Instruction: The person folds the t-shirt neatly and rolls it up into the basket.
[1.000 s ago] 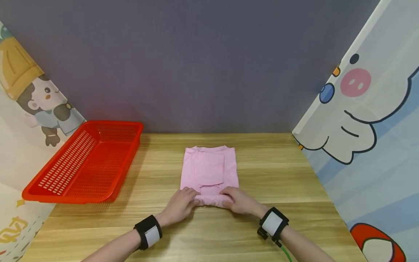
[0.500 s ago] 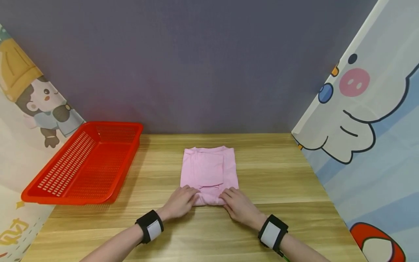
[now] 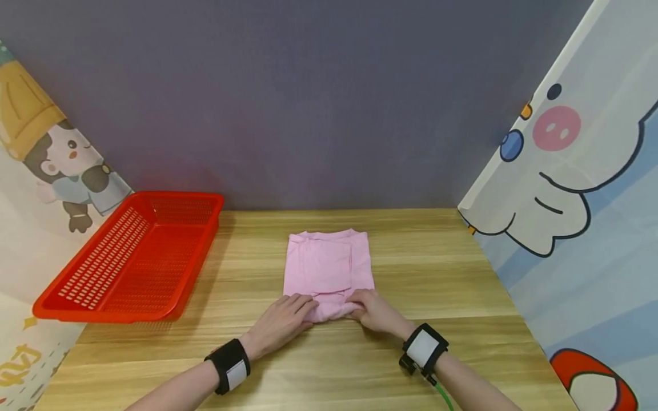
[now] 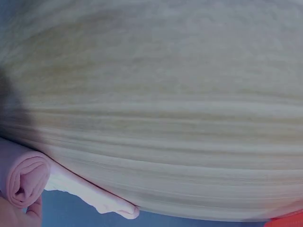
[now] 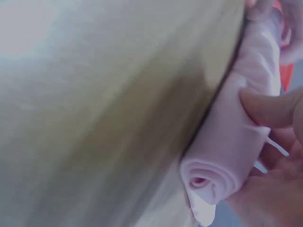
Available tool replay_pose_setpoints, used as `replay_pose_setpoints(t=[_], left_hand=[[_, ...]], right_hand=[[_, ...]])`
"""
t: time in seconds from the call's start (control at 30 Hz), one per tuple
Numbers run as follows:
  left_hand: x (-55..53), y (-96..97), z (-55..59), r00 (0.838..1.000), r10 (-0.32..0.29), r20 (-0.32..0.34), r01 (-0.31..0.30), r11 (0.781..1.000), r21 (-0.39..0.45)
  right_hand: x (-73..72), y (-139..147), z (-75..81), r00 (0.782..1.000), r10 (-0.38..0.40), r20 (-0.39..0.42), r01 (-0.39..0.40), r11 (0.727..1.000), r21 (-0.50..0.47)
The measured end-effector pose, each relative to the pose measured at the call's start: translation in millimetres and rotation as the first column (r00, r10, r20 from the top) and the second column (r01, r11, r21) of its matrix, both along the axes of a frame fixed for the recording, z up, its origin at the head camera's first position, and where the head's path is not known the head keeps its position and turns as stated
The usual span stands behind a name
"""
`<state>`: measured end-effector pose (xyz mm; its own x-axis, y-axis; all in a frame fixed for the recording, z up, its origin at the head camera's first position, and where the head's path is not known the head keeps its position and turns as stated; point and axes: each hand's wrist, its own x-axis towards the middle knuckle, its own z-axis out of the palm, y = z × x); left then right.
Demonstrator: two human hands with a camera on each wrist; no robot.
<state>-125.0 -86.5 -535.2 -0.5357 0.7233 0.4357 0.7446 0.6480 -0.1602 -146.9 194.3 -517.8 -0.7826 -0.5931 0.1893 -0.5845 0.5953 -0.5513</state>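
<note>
A pink cloth (image 3: pixel 329 265), folded into a layered rectangle, lies flat at the middle of the table. Its near edge is rolled into a thick tube, and the spiral end of the roll (image 5: pixel 208 175) shows in the right wrist view. My left hand (image 3: pixel 281 322) holds the left end of this roll, its fingers lying over the top. At the right end, my right hand (image 3: pixel 379 314) grips the roll between thumb and fingers. In the left wrist view the other spiral end (image 4: pixel 28 182) appears at the lower left, with fingertips (image 4: pixel 33 213) against it.
A red perforated plastic basket (image 3: pixel 175 311) stands at the left of the wooden table (image 3: pixel 421 262). Behind the table rises a dark grey panel (image 3: pixel 329 103). Cartoon-printed sheets (image 3: pixel 606 240) line both sides. A green cable (image 3: pixel 443 395) hangs from the right wrist strap.
My right hand lifts its fingers from the roll's top and now pinches it again at the right end. My left hand shifts slightly, its fingers reaching further over the roll. The basket stays put.
</note>
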Motion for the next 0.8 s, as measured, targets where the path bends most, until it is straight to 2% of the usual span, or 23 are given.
replay_pose_setpoints(t=[0.07, 0.13, 0.2, 0.27, 0.4, 0.53, 0.67, 0.77, 0.8], left_hand=[[1.3, 0.5, 0.4, 1.0, 0.004, 0.001, -0.004, 1.0, -0.006], [2.5, 2.1, 0.7, 0.999, 0.016, 0.033, -0.016, 1.0, 0.008], [3.4, 4.3, 1.2, 0.994, 0.036, 0.108, -0.042, 0.998, 0.054], [3.5, 6.4, 1.7, 0.977, 0.051, 0.206, -0.077, 0.989, 0.123], [1.0, 9.2, 0.3, 0.934, 0.049, 0.353, -0.151, 0.952, 0.266], [-3.5, 12.0, -0.3, 0.895, 0.06, 0.441, -0.221, 0.92, 0.324], [-9.2, 14.9, 4.5, 0.823, 0.083, 0.563, -0.312, 0.893, 0.325], [-12.7, 16.1, 8.5, 0.773, 0.097, 0.627, -0.354, 0.886, 0.299], [-13.5, 16.2, 9.5, 0.763, 0.098, 0.64, -0.359, 0.887, 0.292]], right_hand=[[-2.7, 1, 2.1, 0.998, -0.015, 0.064, 0.015, 1.0, 0.0], [-4.1, 1, 3.8, 0.994, -0.032, 0.108, 0.031, 0.999, 0.008], [-4.0, 1, 5.1, 0.992, -0.044, 0.121, 0.042, 0.999, 0.023], [-1.5, 1, 5.5, 0.995, -0.044, 0.092, 0.04, 0.998, 0.042], [7.9, 1, 3.1, 0.998, -0.019, -0.061, 0.026, 0.993, 0.112], [14.5, 1, -2.8, 0.982, -0.03, -0.186, 0.056, 0.989, 0.136], [14.7, 2, -8.5, 0.961, -0.062, -0.271, 0.091, 0.991, 0.096], [13.2, 2, -11.5, 0.943, -0.063, -0.326, 0.088, 0.994, 0.062], [12.4, 2, -12.0, 0.941, -0.061, -0.333, 0.083, 0.995, 0.051]])
